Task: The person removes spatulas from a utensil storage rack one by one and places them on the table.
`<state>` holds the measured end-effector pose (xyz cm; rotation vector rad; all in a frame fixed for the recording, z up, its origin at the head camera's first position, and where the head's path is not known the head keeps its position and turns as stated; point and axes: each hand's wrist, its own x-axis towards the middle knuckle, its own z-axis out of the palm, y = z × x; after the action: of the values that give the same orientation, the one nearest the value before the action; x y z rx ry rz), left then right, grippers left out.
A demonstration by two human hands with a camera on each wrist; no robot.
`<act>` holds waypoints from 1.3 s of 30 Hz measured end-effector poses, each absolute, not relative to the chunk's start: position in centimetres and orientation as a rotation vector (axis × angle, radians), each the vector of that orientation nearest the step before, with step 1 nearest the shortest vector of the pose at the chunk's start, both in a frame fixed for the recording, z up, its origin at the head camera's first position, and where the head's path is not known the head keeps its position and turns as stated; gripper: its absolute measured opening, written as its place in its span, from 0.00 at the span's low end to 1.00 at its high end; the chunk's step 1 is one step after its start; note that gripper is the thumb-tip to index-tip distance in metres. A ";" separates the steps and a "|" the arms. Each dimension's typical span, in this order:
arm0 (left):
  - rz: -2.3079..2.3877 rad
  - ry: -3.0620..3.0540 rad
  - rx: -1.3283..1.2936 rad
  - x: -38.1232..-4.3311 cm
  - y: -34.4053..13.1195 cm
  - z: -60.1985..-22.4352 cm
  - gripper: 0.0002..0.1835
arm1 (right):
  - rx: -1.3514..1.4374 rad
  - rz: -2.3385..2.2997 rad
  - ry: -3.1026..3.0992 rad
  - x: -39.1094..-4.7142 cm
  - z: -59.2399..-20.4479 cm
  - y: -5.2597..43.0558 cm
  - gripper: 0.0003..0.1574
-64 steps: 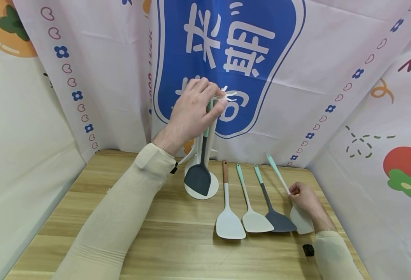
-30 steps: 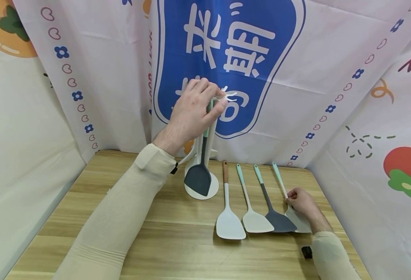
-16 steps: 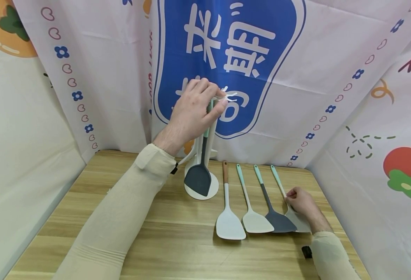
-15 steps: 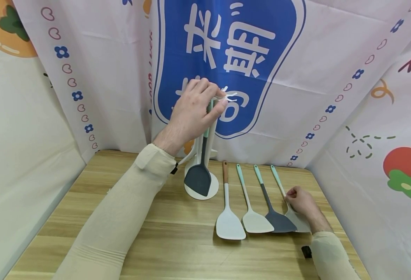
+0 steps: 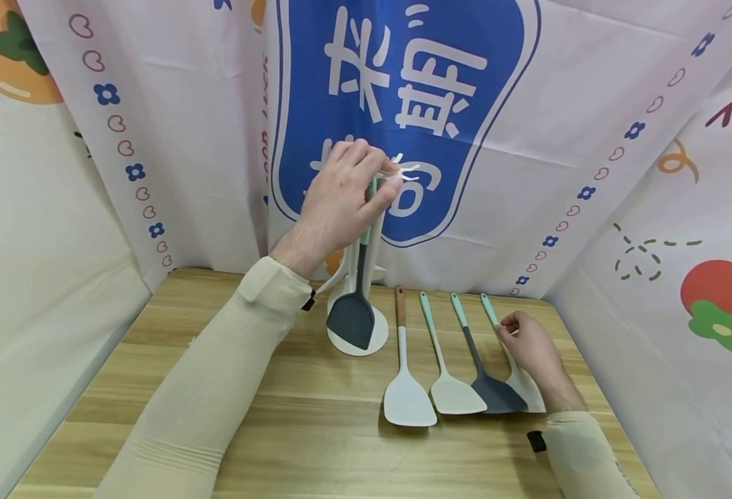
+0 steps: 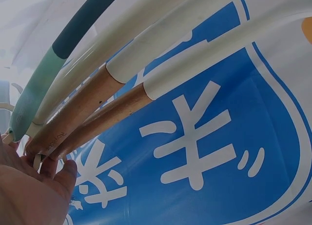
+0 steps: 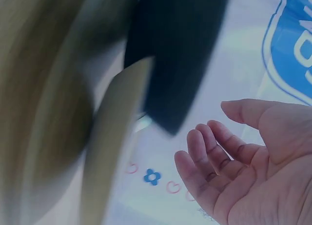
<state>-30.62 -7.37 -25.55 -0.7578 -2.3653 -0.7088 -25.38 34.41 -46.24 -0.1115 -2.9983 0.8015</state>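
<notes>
My left hand (image 5: 347, 187) grips the top of a white utensil rack (image 5: 376, 338) in the head view. From the rack hangs a dark turner (image 5: 351, 319) with a mint handle. Behind it are more utensils, including brown handles (image 6: 80, 105) in the left wrist view. On the table lie a white turner (image 5: 410, 402) with a brown handle, a cream turner (image 5: 457, 395) and a dark turner (image 5: 497, 394), both mint-handled. Just over the rightmost cream turner (image 5: 528, 392) is my right hand (image 5: 536, 355), its fingers loosely bent and holding nothing in the right wrist view.
The wooden table (image 5: 303, 443) has a printed cloth (image 5: 590, 83) rising behind it. White cloth walls stand at the left and right sides. Black wrist straps (image 5: 536, 441) show at my cuffs.
The rightmost turner was swung and laid in line with the others. My right hand has since let go of it and risen a little up its handle. The left hand stays put.
</notes>
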 end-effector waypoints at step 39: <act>-0.714 -2.368 -0.734 -30.8 -7.4 -25.7 0.30 | 0.254 1.034 -2.620 -23.7 -40.1 20.0 0.18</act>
<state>-30.81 -7.36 -25.67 -0.7342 -2.3679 -0.7140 -23.67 20.03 -40.13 0.2538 -2.6198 1.0336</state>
